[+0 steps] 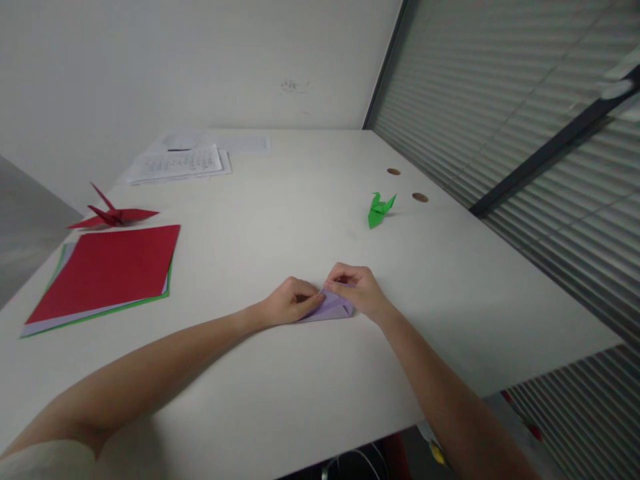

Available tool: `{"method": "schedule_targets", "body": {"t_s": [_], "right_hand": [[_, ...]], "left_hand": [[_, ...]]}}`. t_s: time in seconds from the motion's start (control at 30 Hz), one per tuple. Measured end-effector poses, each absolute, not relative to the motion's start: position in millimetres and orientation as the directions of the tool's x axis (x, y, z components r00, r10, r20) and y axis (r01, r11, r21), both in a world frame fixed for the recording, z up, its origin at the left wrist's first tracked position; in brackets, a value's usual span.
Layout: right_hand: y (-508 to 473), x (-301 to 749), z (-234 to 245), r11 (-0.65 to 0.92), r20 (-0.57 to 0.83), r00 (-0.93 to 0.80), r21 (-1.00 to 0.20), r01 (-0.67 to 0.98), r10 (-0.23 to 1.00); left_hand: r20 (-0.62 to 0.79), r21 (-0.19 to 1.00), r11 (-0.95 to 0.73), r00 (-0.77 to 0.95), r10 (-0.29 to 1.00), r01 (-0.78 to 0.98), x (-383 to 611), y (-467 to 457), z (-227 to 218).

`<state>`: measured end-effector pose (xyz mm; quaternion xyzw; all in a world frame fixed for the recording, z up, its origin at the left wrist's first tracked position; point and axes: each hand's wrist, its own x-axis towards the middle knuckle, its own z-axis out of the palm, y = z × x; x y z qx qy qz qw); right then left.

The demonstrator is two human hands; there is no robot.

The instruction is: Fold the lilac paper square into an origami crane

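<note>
A folded sheet of purple origami paper (330,307) lies near the front of the white table, partly covered by my fingers. My left hand (293,300) is closed on its left side, with the thumb pressing on the paper. At the top right of the paper, my right hand (357,287) pinches an edge between thumb and fingers. The fingertips of both hands almost meet above the sheet. Just what fold lies under them is hidden.
A green paper crane (380,210) stands beyond my right hand. At left are a red paper crane (115,215) and a stack of coloured paper (107,270), red on top. Written sheets (177,163) lie at the back. Blinds (525,100) border the table's right side.
</note>
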<state>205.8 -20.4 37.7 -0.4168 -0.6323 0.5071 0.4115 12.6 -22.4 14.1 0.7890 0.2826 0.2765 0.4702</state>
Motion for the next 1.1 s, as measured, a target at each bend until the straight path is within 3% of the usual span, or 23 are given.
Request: {"method": "schedule_targets", "body": {"t_s": [0.13,0.37,0.53,0.73,0.97,1.1], "right_hand": [[-19.8,205.5,34.2,0.144,0.119,-0.283,-0.987,0.071,0.952],[-19.9,203.8,33.6,0.095,0.079,-0.261,-0.994,0.048,0.962],[-17.7,207.9,38.1,0.093,0.088,-0.212,-0.996,0.016,0.973],[-16.0,210.9,38.5,0.057,0.052,-0.176,-0.998,0.027,0.983],[-5.9,224.7,31.0,-0.014,-0.014,0.014,-1.0,-0.023,1.0],[-2.0,232.5,29.4,-0.019,-0.017,0.031,-0.999,0.048,0.999]], "left_hand": [[0.115,0.937,-0.306,0.677,0.727,0.169,11.8,-22.1,15.0],[0.176,0.908,-0.376,0.648,0.741,0.185,10.8,-20.5,12.0],[0.078,0.953,-0.249,0.655,0.751,0.172,9.7,-20.4,13.7],[0.062,0.957,-0.227,0.636,0.769,0.182,8.0,-18.5,10.3],[-0.029,0.994,-0.04,0.609,0.793,0.1,9.3,-18.1,13.8],[-0.01,1.0,0.019,0.466,0.885,-0.014,12.6,-14.2,11.4]]}}
